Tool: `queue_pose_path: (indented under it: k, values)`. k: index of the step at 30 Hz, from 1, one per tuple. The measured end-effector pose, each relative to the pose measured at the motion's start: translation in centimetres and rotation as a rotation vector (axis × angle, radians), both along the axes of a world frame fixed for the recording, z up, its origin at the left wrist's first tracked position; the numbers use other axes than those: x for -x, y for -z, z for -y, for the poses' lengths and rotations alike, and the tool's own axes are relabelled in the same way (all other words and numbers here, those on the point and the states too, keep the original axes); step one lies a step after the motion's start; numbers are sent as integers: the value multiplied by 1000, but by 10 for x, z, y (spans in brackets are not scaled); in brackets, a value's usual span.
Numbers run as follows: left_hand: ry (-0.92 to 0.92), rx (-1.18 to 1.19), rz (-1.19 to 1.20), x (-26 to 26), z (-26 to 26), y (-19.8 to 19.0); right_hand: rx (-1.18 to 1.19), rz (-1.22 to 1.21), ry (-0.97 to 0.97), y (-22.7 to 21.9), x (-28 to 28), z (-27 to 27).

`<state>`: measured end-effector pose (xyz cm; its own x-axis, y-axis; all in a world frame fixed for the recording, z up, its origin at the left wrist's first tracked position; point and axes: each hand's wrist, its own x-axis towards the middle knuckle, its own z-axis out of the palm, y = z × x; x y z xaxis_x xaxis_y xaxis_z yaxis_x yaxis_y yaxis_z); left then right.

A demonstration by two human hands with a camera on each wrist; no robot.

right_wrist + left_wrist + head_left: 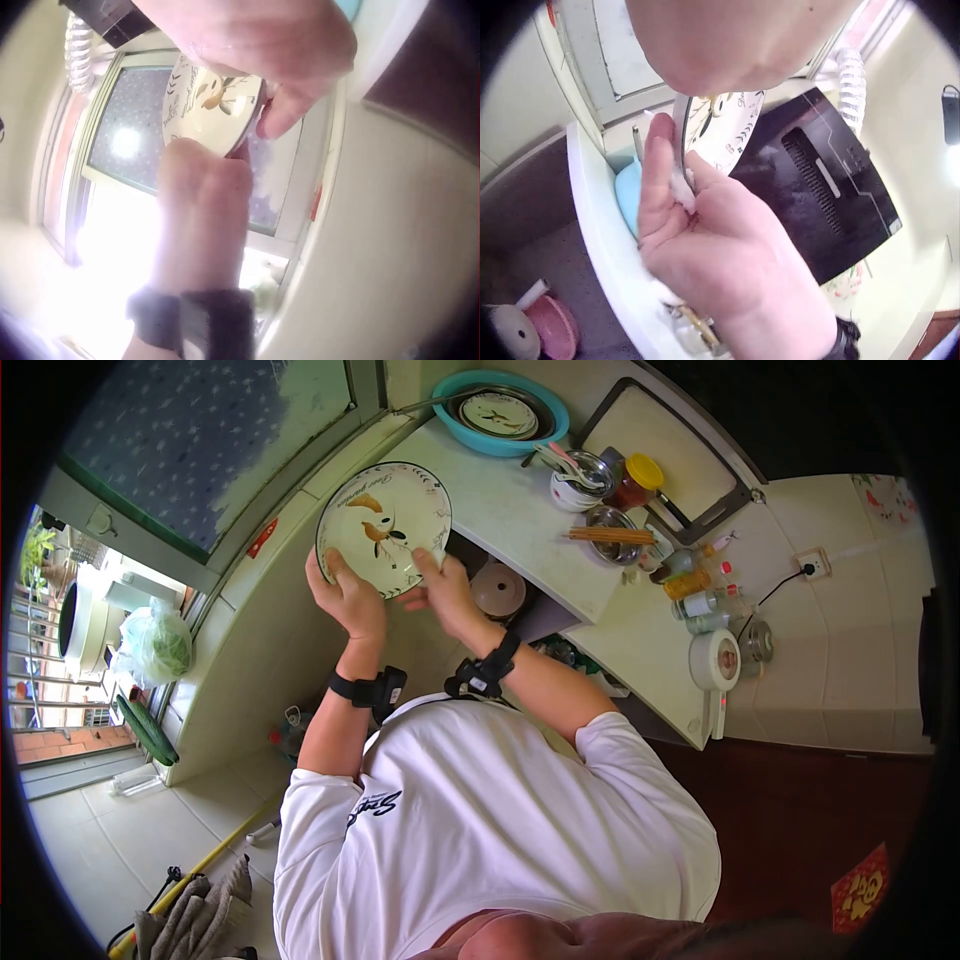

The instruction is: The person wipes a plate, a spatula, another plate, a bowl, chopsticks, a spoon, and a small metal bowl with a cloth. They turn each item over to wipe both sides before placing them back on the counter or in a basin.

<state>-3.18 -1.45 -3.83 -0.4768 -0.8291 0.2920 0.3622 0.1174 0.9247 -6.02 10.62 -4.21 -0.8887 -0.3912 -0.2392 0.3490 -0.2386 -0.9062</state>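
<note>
A white plate (pixel 385 525) with a brown bird, leaf drawings and a dark rim is held up, tilted, in front of the person. Its left lower edge is gripped by the left hand (pixel 350 600), thumb on the decorated face. At the lower right edge is the right hand (pixel 450 595), its thumb over the face and fingers behind. In the left wrist view the right hand (pixel 727 255) pinches a soft white wad (pixel 681 191) against the plate's rim; what it is made of I cannot tell. The right wrist view shows both hands around the plate (pixel 217 112).
A turquoise basin (pixel 455 435) with a similar plate inside stands on the counter (pixel 480 485). Beyond are a bowl with chopsticks (pixel 610 535), several bottles (pixel 690 582) and a cutting board (pixel 650 435). Below the counter, an open cabinet shows a pink pot (pixel 497 590). A window is left.
</note>
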Motion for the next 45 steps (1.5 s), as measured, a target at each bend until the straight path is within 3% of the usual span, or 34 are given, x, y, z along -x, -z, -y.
queue_pose_path:
  k: [3, 4, 6, 7, 8, 10, 12, 14, 17, 18, 20, 21, 23, 24, 26, 27, 30, 32, 34, 37, 43, 45]
  values:
    - [66, 173, 78, -1, 1, 32, 91, 46, 91, 20, 3, 2]
    - [63, 174, 79, -5, 0, 25, 60, 38, 104, 22, 9, -4]
    - [80, 571, 10, -14, -1, 6, 31, 23, 122, 23, 26, -19]
    - [68, 904, 102, -25, 16, -5, -71, -24, 96, 22, 34, -29]
    - [74, 901, 99, -29, 24, -17, -174, -68, 72, 22, 42, -39]
    - [471, 1586, 365, -37, 33, -42, -230, -54, 38, 18, 55, -56]
    - [485, 1695, 459, -27, 39, -43, -366, -110, -100, 6, 65, -65]
    - [364, 1900, 358, -16, 46, -36, -405, -122, -171, -7, 67, -70]
    - [472, 1823, 340, -11, 42, -34, -430, -139, -326, -24, 64, -75]
    - [473, 1824, 339, -12, 41, -30, -395, -108, -254, -30, 62, -74]
    - [589, 1525, 249, -16, 38, -21, -355, -78, -183, -38, 57, -73]
    - [591, 1529, 247, -17, 34, -20, -277, -113, -83, -40, 53, -73]
    - [761, 476, 762, -19, 20, -19, -179, -211, 162, -39, 47, -72]
    - [762, 476, 763, -20, 17, -15, -179, -210, 163, -35, 45, -69]
    - [866, 52, 480, -22, 10, -3, -580, -1238, 435, -26, 38, -62]
    - [895, -19, 502, -23, 4, -1, -538, -1175, 298, -31, 24, -57]
    - [966, -17, 421, -24, -4, 5, -615, -1410, -110, -37, 2, -46]
    - [976, 26, 449, -28, -5, -7, -689, -1480, -119, -41, -8, -44]
    - [992, 222, 349, -31, -1, -6, -767, -1543, -129, -43, -9, -42]
    - [1064, 175, 451, -35, 2, -12, -772, -1576, -164, -44, 1, -42]
    - [1035, 249, 519, -45, 5, -29, -641, -1335, -142, -40, 31, -55]
    - [1023, 214, 516, -50, 5, -36, -404, -808, -205, -31, 41, -66]
